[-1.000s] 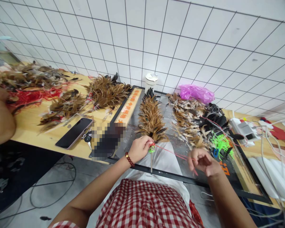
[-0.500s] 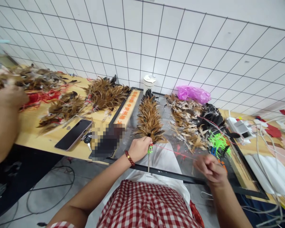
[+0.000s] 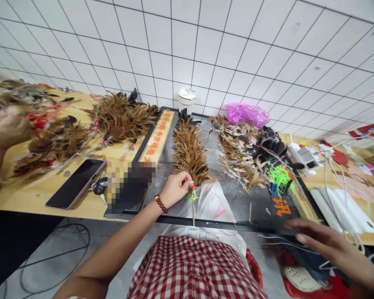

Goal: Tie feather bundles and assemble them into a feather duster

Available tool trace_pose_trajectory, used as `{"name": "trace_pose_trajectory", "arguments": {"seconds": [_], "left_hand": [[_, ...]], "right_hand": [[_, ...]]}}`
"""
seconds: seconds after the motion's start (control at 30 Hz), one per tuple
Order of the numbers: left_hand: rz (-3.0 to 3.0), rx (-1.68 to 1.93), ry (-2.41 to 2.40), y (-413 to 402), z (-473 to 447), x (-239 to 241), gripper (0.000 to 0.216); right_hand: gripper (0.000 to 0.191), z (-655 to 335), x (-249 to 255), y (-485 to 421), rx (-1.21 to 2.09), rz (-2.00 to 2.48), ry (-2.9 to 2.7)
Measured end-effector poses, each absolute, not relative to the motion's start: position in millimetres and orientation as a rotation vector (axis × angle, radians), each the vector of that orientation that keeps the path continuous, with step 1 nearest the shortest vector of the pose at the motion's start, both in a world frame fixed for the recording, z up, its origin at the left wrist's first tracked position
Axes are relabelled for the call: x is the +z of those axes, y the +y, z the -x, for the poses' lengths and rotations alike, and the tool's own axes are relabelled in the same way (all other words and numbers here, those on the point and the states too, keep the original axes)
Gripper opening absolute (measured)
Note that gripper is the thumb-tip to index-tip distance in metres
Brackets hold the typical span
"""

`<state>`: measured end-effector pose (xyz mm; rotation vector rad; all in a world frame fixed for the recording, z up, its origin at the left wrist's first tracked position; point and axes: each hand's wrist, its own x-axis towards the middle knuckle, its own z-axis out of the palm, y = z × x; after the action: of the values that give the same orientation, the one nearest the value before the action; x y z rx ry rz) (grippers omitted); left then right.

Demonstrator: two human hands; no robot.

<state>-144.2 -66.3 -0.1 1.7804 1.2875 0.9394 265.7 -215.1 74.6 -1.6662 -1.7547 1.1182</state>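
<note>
My left hand (image 3: 174, 189) is closed around the base of a brown feather duster (image 3: 189, 151) that lies on a glass-topped table (image 3: 237, 201). Its thin stick handle (image 3: 193, 214) points toward me, with green and red thread wrapped at the binding. A loose red thread (image 3: 216, 203) trails from the binding across the glass. My right hand (image 3: 322, 241) is open, fingers stretched out, low at the right near the table's front edge, holding nothing. A pile of loose brown feathers (image 3: 241, 155) lies to the right of the duster.
Another person's hand (image 3: 4, 128) works at feather bundles (image 3: 60, 139) on the wooden table at left. A black phone (image 3: 75, 182) and keys lie there. A white cup (image 3: 186, 99), pink bag (image 3: 246, 114), green thread (image 3: 279, 174) and white cables (image 3: 330, 166) sit further back and right.
My right hand let go of the red thread and dropped down to the right, opening. The thread went slack on the glass. The view shifted slightly right.
</note>
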Motion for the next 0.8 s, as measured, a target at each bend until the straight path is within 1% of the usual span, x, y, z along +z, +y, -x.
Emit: {"name": "trace_pose_trajectory", "arguments": {"seconds": [0.03,0.07,0.17,0.23,0.27,0.3,0.37,0.4,0.5,0.63,0.7,0.8], "left_hand": [[-1.757,0.938,1.279,-67,144,0,0.01],[-1.737,0.936,1.274,-67,144,0,0.011],[-1.684,0.929,1.272,-68,144,1,0.011],[-1.654,0.925,1.273,-69,145,2,0.011],[-1.642,0.924,1.27,-69,145,2,0.011],[-1.634,0.926,1.265,-69,145,2,0.011],[-1.626,0.935,1.257,-69,146,2,0.011],[-1.622,0.937,1.253,-69,146,1,0.01],[-1.637,0.933,1.251,-70,146,-1,0.011],[-1.898,0.912,1.386,-77,152,-3,0.012],[-2.047,0.835,1.467,-83,156,-2,0.014],[-2.187,0.618,1.546,-89,161,5,0.019]], "right_hand": [[0.023,-232,76,-198,1.093,1.687,-1.781],[0.025,-197,74,-180,1.056,1.67,-1.789],[0.043,-103,49,-130,0.904,1.481,-1.883],[0.051,-66,28,-108,0.975,1.426,-1.91],[0.05,-56,19,-100,1.012,1.433,-1.923],[0.044,-51,11,-95,1.052,1.447,-1.95],[0.023,-52,4,-87,1.081,1.491,-2.05],[0.016,-54,4,-85,1.075,1.514,-2.112],[0.019,-62,11,-84,0.966,1.599,-2.29],[0.017,-68,20,-86,0.547,1.781,-2.444],[0.017,-71,19,-87,0.394,1.867,-2.493],[0.017,-77,17,-88,0.369,1.841,-2.473]]}}
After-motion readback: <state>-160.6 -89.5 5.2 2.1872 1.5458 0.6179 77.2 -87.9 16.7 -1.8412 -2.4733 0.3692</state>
